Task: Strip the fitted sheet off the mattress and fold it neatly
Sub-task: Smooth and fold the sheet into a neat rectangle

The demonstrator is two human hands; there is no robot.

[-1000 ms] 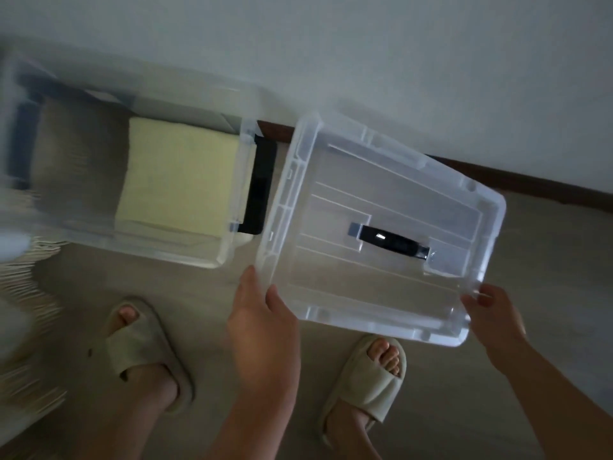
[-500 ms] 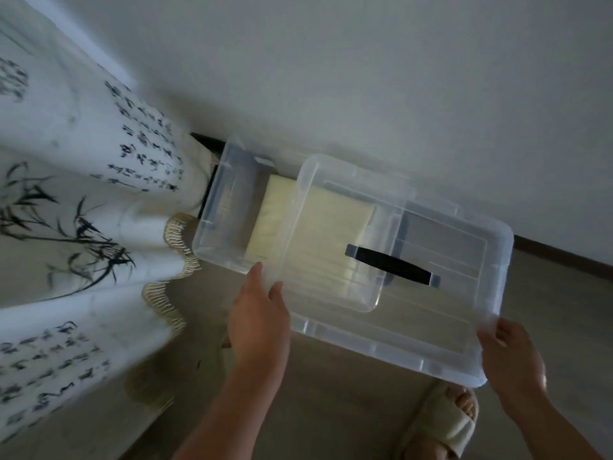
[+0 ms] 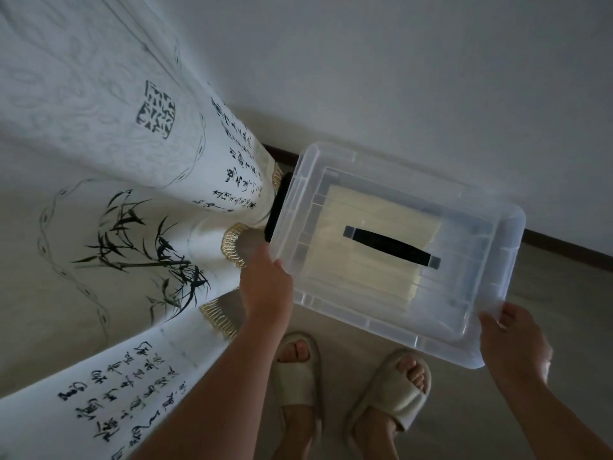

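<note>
While I hold the clear lid [image 3: 365, 323] over the bin [image 3: 278, 207], my left hand [image 3: 265, 287] grips its near-left edge, fingers mostly hidden. My right hand [image 3: 510, 340] pinches the near-right corner. Folded pale yellow sheet [image 3: 374, 214] lies inside the bin, seen through the lid, under the black handle [image 3: 391, 247]. Printed curtain [image 3: 132, 227] hangs just left.

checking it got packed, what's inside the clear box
A folded pale yellow sheet shows through the clear lid; the black handle hides a strip, anything beneath is unseen.
</note>
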